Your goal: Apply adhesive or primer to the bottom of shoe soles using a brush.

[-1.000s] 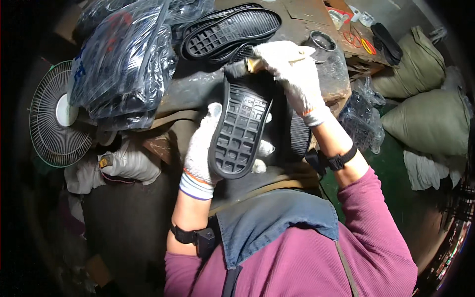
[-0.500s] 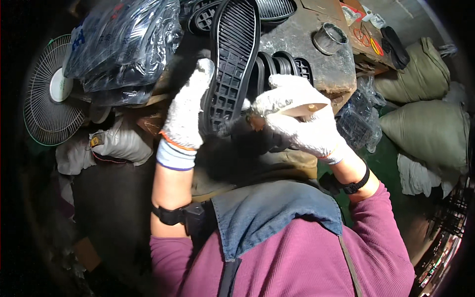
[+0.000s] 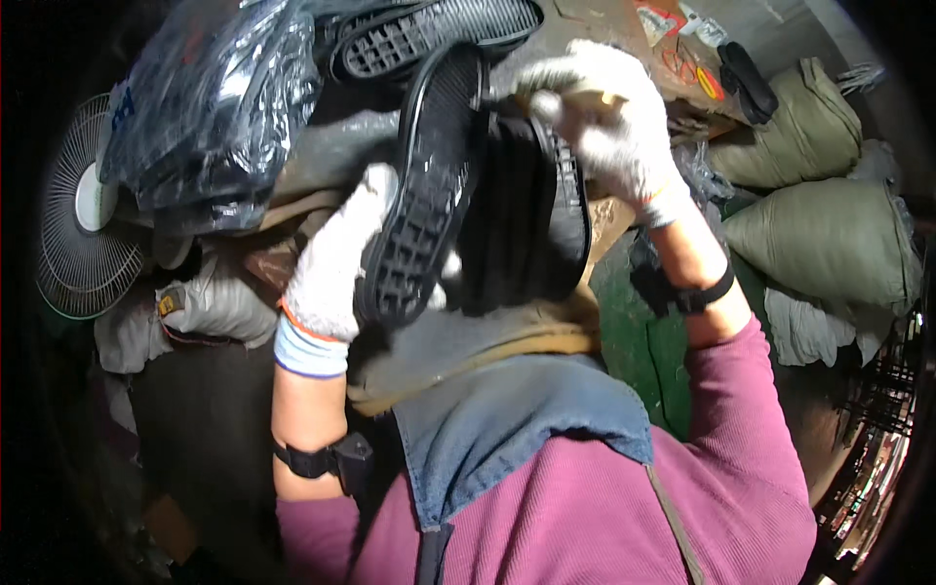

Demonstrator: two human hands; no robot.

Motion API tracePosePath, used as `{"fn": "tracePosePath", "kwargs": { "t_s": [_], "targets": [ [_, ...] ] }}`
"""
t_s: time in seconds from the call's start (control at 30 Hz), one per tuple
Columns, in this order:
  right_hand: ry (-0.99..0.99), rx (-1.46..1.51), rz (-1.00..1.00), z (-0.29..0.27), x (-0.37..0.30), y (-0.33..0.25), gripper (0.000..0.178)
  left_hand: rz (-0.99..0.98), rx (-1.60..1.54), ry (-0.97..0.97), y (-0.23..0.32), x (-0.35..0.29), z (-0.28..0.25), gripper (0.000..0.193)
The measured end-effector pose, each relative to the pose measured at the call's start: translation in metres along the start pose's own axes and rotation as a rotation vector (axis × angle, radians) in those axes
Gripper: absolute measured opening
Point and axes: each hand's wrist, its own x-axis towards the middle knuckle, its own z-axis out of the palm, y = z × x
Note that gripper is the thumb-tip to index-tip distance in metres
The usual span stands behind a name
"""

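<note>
A black ridged shoe sole (image 3: 424,185) is gripped by my left hand (image 3: 336,249), in a white knitted glove. The thumb lies along its left edge and fingertips show past its right edge. The sole is tilted, its grid of square hollows facing up. My right hand (image 3: 619,117), gloved too, is closed round a pale-handled brush (image 3: 546,76). Its tip is at or near the sole's upper right edge; blur hides whether they touch. Directly right of the held sole stands a row of black soles (image 3: 522,219) on edge. More loose soles (image 3: 390,49) lie beyond it.
Plastic-wrapped dark bundles (image 3: 214,117) are piled at the upper left, beside a white fan (image 3: 90,200). Scissors (image 3: 710,83) with orange handles lie at the bench's far right. Stuffed green sacks (image 3: 824,244) stand on the right, white sacks (image 3: 219,307) on the left.
The sole in my left hand has come down and left, tilting. My right hand has gone up and away with the brush, toward the sole's far end. The metal can is now hidden behind it.
</note>
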Motion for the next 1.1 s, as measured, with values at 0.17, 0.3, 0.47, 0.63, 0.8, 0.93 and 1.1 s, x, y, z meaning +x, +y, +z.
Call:
{"fn": "tracePosePath", "kwargs": {
  "t_s": [0.17, 0.3, 0.47, 0.63, 0.8, 0.93, 1.1],
  "targets": [
    [0.090, -0.104, -0.078, 0.004, 0.009, 0.020, 0.017, -0.030, -0.204, 0.072, -0.017, 0.001, -0.004, 0.076],
    [0.074, -0.120, -0.147, -0.010, 0.034, 0.008, 0.015, -0.045, -0.275, -0.032, -0.024, 0.000, 0.010, 0.078],
    [-0.093, -0.020, -0.080, 0.001, 0.048, 0.006, 0.015, -0.020, -0.270, -0.118, -0.029, 0.007, 0.019, 0.084],
    [0.176, 0.326, 0.176, 0.018, 0.018, 0.015, 0.015, -0.010, -0.345, -0.235, -0.034, 0.007, 0.016, 0.081],
    [0.234, 0.428, 0.484, 0.055, -0.028, 0.005, 0.014, -0.022, -0.356, -0.254, -0.042, 0.012, 0.013, 0.079],
    [0.066, 0.539, 0.378, 0.060, -0.028, -0.044, 0.015, 0.019, -0.329, -0.222, -0.044, 0.011, 0.002, 0.076],
    [0.164, 0.658, 0.548, 0.039, -0.015, -0.033, 0.017, 0.049, -0.391, -0.311, -0.039, 0.008, -0.007, 0.077]
  ]
}}
